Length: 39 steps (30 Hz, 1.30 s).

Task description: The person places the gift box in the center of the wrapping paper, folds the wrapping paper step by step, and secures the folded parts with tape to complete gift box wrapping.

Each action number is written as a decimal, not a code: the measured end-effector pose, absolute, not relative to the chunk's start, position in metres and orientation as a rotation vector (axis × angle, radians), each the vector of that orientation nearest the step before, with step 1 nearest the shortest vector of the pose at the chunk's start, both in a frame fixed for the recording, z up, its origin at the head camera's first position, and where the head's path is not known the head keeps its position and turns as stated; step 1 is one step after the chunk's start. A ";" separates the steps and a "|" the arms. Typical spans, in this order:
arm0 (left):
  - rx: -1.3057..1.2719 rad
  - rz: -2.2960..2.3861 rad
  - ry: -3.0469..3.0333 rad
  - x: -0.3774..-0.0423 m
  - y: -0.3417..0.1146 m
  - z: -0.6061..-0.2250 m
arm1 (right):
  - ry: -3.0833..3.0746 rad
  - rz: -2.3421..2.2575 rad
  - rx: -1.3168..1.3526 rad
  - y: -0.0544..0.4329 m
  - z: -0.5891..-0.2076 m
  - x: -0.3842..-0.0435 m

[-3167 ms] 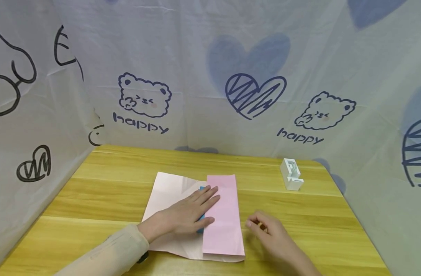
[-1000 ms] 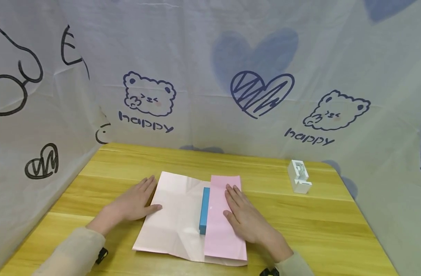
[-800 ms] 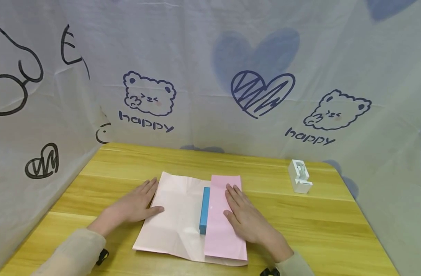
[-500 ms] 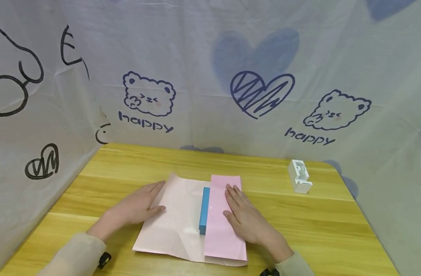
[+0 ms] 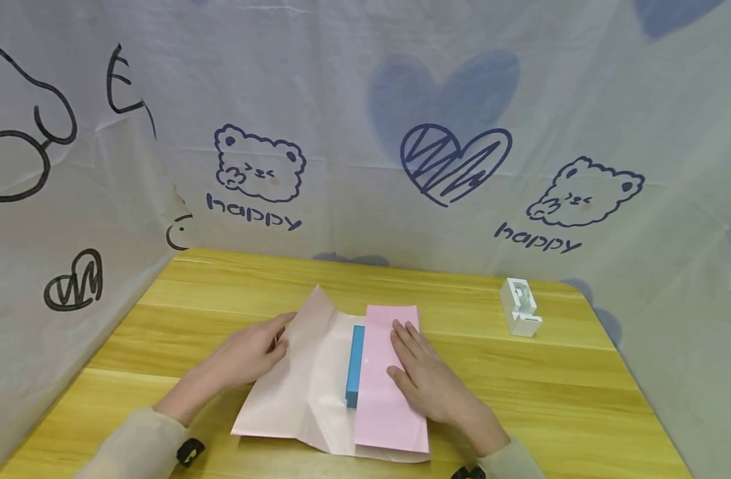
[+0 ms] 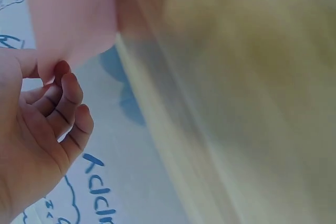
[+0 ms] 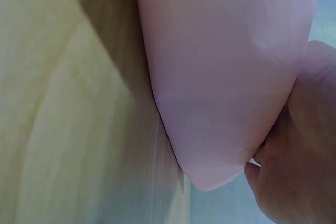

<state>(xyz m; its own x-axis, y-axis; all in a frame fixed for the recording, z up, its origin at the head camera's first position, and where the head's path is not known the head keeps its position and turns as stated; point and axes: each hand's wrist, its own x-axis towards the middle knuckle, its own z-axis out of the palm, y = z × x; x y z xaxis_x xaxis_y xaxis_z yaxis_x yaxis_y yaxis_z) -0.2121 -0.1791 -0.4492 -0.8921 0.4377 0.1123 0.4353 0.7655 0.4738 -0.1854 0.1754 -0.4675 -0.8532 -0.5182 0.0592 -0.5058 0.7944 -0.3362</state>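
One blue box [image 5: 354,366], long axis running near to far, lies on pink paper [image 5: 296,382], partly under its right flap [image 5: 382,406]. The left hand [image 5: 251,354] pinches the paper's raised left edge; the right hand's [image 5: 430,386] straight fingers rest on the flap.

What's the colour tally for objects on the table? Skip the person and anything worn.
Pink: 1 (folded paper sheet)
Blue: 1 (box, partly covered by the fold)
White: 1 (tape dispenser)
Total: 3
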 end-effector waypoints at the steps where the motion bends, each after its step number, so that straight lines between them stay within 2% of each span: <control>1: 0.722 0.812 2.943 -0.212 -0.176 -0.447 | 2.942 -0.541 -0.845 0.176 -0.467 -0.185; 15: 0.761 1.249 2.811 -0.216 -0.120 -0.405 | 2.943 -0.656 -0.782 0.178 -0.465 -0.188; 24: 0.824 1.347 2.771 -0.220 -0.074 -0.398 | 3.033 -0.821 -0.835 0.180 -0.464 -0.190; 31: 0.700 1.343 2.926 -0.219 -0.052 -0.402 | 3.042 -0.749 -0.956 0.181 -0.468 -0.192; 39: 0.436 1.413 2.999 -0.213 -0.064 -0.409 | 3.001 -0.650 -0.883 0.184 -0.468 -0.196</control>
<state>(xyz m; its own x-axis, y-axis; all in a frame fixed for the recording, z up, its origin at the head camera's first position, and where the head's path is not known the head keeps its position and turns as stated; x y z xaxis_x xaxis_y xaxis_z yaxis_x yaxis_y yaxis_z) -0.2134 -0.0640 -0.4086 -0.9461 0.1467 0.2888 0.3160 0.6129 0.7242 -0.1962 0.1844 -0.4681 -0.8461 -0.5076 0.1627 -0.5294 0.7648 -0.3670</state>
